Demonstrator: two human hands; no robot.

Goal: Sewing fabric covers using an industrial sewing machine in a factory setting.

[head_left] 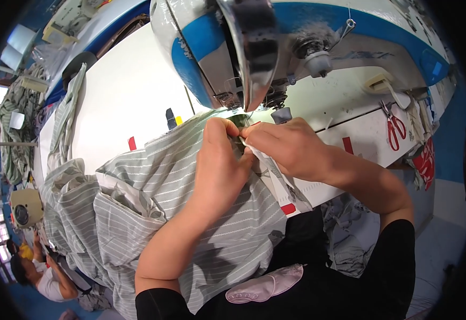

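A grey-green garment with white stripes (174, 144) lies across the sewing table and hangs over its front edge toward my lap. A blue and white sewing machine (201, 48) stands over the far part of the cloth. Close in front of its needle area, my left hand (219, 154) pinches the garment's edge. Beside it my right hand (291, 146) pinches a narrow folded strip of the same edge, the fingertips of both hands nearly meeting. The cloth right under the fingertips is mostly hidden by them. A patch pocket (126, 213) shows on the left part of the garment.
Red-handled scissors (396, 125) lie on the right of the white tabletop (131, 80). Red tape marks (132, 143) stick to it. More striped cloth (67, 117) drapes at the far left. Other people (46, 277) sit at the lower left, some way off.
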